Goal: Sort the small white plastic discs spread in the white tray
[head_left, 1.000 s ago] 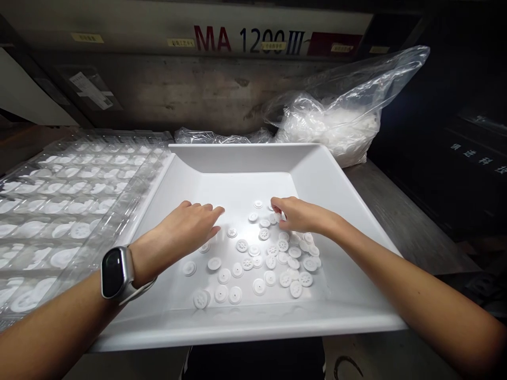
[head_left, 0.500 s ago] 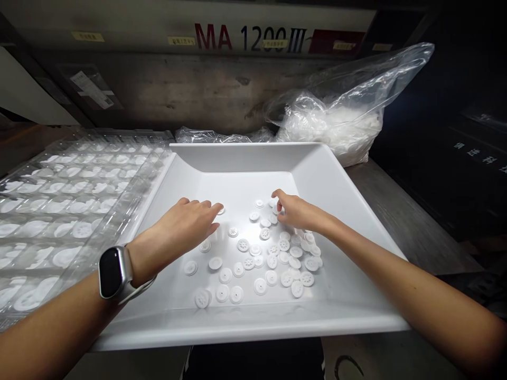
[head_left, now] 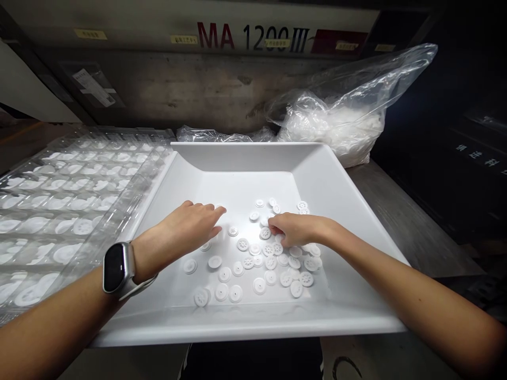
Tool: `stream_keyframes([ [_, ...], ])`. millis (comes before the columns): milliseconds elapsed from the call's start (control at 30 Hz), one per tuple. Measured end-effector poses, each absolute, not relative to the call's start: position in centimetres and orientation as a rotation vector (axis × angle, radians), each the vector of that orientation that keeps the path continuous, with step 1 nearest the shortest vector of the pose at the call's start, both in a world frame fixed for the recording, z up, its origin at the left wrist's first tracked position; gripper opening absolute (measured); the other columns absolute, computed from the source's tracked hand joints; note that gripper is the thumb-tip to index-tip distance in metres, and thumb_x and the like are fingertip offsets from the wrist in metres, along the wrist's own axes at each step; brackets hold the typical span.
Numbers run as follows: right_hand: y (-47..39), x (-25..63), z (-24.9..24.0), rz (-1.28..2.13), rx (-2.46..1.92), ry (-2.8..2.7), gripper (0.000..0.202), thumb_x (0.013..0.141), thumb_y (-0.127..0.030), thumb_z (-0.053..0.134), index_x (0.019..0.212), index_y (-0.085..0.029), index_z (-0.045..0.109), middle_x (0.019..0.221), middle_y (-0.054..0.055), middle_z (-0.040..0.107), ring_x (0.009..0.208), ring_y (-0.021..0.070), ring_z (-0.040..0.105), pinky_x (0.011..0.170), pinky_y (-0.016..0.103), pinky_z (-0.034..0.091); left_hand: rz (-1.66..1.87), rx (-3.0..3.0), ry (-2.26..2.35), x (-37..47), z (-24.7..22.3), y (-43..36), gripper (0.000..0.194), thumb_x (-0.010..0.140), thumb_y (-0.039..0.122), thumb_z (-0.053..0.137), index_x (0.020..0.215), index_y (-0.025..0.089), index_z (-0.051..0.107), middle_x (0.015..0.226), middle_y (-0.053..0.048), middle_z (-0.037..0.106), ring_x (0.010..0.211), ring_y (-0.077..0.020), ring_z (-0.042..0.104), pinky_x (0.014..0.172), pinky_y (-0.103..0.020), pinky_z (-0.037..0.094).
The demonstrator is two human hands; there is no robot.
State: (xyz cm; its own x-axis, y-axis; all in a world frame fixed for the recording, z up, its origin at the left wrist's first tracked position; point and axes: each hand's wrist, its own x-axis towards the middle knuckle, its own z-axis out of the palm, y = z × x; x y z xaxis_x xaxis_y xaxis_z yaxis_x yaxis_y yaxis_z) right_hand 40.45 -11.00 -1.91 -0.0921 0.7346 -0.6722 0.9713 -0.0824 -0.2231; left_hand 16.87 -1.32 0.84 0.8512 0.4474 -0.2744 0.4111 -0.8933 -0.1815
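Observation:
Many small round white plastic wheels (head_left: 243, 244), some with spoke-like holes, lie scattered in a white tray (head_left: 348, 295). Over the tray's left part is my left hand (head_left: 196, 224), its thumb apart from the stretched fingers and no wheel visible in its grasp. A smartwatch (head_left: 115, 268) sits on that wrist. Farther right, my right hand (head_left: 291, 228) reaches down among the wheels with curled fingers. A wheel (head_left: 279, 239) shows partly beneath its thumb side; the fingers hide whatever is between them.
Left of the tray stand clear plastic blister trays (head_left: 59, 211) with white parts in their pockets. A clear bag (head_left: 336, 126) of white parts rests behind the tray at right. Crumpled clear film (head_left: 222, 135) lies along the back, below a machine panel (head_left: 158, 79).
My right hand has moved nearer to me and its fingers have curled in; wheels at the tray's right, formerly hidden by it, now show. My left hand has barely shifted.

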Motion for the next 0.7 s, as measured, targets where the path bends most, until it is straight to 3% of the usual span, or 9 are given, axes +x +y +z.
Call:
stream_keyframes([
  [267, -10.9, 41.0, -0.9, -0.836, 1.965, 1.932, 0.025, 0.09, -0.032, 0.058, 0.11, -0.016, 0.056, 0.106, 0.006, 0.058, 0.083, 0.0158, 0.058, 0.07, 0.033, 0.052, 0.471, -2.913, -0.661, 16.8, -0.3, -0.6, 0.042, 0.095, 0.04, 0.041, 0.131, 0.017, 0.044, 0.091, -0.004, 0.065, 0.075, -0.0172, 0.062, 0.076, -0.041, 0.051],
  [400, -10.9, 41.7, -0.9, -0.809, 2.004, 1.985, 0.023, 0.091, -0.033, 0.057, 0.108, -0.016, 0.056, 0.102, 0.005, 0.058, 0.079, 0.0145, 0.057, 0.068, 0.031, 0.051, 0.489, -2.935, -0.603, 17.3, -0.7, -0.5, 0.033, 0.094, 0.036, 0.045, 0.119, 0.016, 0.052, 0.09, -0.003, 0.064, 0.073, -0.0156, 0.062, 0.074, -0.038, 0.052],
  [600, -11.1, 42.1, -0.9, -0.787, 2.088, 2.004, 0.035, 0.092, -0.032, 0.054, 0.123, -0.019, 0.047, 0.118, 0.008, 0.052, 0.087, 0.0169, 0.057, 0.071, 0.033, 0.052, 0.46, -3.006, -0.42, 18.9, -2.5, -0.5, 0.02, 0.09, 0.032, 0.054, 0.099, 0.015, 0.06, 0.087, -0.002, 0.064, 0.077, -0.0151, 0.061, 0.077, -0.038, 0.051],
  [700, -11.0, 42.1, -0.5, -0.78, 2.084, 1.941, 0.032, 0.093, -0.033, 0.053, 0.121, -0.019, 0.049, 0.117, 0.008, 0.053, 0.088, 0.0171, 0.057, 0.073, 0.034, 0.052, 0.413, -3.027, -0.349, 19.3, -3.2, -0.4, 0.019, 0.09, 0.032, 0.054, 0.096, 0.015, 0.06, 0.085, -0.001, 0.063, 0.076, -0.0148, 0.06, 0.077, -0.037, 0.051],
])
